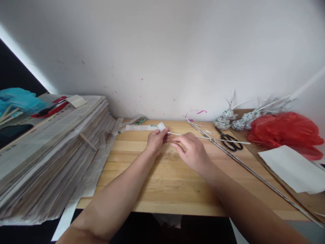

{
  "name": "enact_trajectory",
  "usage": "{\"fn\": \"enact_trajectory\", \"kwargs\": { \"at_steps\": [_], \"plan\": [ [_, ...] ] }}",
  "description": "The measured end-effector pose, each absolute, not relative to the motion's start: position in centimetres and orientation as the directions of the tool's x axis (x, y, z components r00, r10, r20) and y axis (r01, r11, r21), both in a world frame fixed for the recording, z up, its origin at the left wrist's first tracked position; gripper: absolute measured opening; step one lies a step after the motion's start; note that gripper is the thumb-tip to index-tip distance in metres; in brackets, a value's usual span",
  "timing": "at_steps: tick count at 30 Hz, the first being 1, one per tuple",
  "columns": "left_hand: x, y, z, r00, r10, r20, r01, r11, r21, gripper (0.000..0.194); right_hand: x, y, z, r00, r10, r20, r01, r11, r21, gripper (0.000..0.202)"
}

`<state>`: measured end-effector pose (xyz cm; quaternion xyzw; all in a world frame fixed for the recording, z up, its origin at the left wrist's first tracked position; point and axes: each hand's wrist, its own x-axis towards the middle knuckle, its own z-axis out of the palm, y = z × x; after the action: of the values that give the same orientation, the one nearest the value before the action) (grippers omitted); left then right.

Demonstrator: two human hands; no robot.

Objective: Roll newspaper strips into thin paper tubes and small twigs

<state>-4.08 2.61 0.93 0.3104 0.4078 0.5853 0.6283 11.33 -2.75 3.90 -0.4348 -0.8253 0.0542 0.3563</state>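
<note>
My left hand (156, 139) is closed in a pinch on a paper strip (141, 127), whose folded end stands up above the thumb. From these fingers a thin white rolled paper stick (230, 141) runs off to the right, passing behind my right hand. My right hand (190, 149) hovers over the wooden table just right of the left one, thumb and forefinger tips apart with a gap between them. Its other fingers are mostly hidden. Long rolled paper sticks (243, 162) lie slantwise on the table beyond the right hand, and the thin stick crosses over them.
Black-handled scissors (230, 141) lie right of the hands. Woven paper pieces (223, 119), a red plastic bag (286, 132) and white paper sheets (291, 167) are at the right. A tall paper stack (58, 159) on the left carries a red-and-black stapler (54, 106). The wall (162, 61) bounds the back.
</note>
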Motion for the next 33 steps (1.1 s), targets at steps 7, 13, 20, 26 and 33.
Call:
{"fn": "enact_trajectory", "kwargs": {
  "at_steps": [7, 13, 20, 26, 33],
  "plan": [
    [-3.7, 2.2, 0.8, 0.037, 0.993, -0.111, -0.395, 0.117, 0.911, 0.033, 12.9, -1.2, 3.3, -0.346, 0.861, 0.374, 0.808, 0.476, -0.348, 0.016],
    [-4.4, 2.5, 1.2, 0.122, 0.991, -0.059, -0.327, 0.096, 0.940, 0.037, 13.0, -1.1, 3.9, -0.248, 0.934, 0.258, 0.716, 0.356, -0.600, 0.017],
    [-4.8, 2.6, 1.4, 0.170, 0.985, -0.012, -0.208, 0.048, 0.977, 0.037, 13.5, -0.8, 3.8, -0.259, 0.955, 0.142, 0.680, 0.285, -0.676, 0.019],
    [-4.5, 2.3, 1.3, 0.204, 0.979, -0.024, -0.189, 0.063, 0.980, 0.036, 13.0, -0.6, 3.1, -0.254, 0.947, 0.196, 0.628, 0.315, -0.712, 0.021],
    [-3.7, 1.8, 1.4, 0.198, 0.962, -0.190, -0.415, 0.258, 0.872, 0.023, 12.8, -0.8, 3.1, -0.235, 0.923, 0.305, 0.675, 0.381, -0.632, 0.018]
  ]
}}
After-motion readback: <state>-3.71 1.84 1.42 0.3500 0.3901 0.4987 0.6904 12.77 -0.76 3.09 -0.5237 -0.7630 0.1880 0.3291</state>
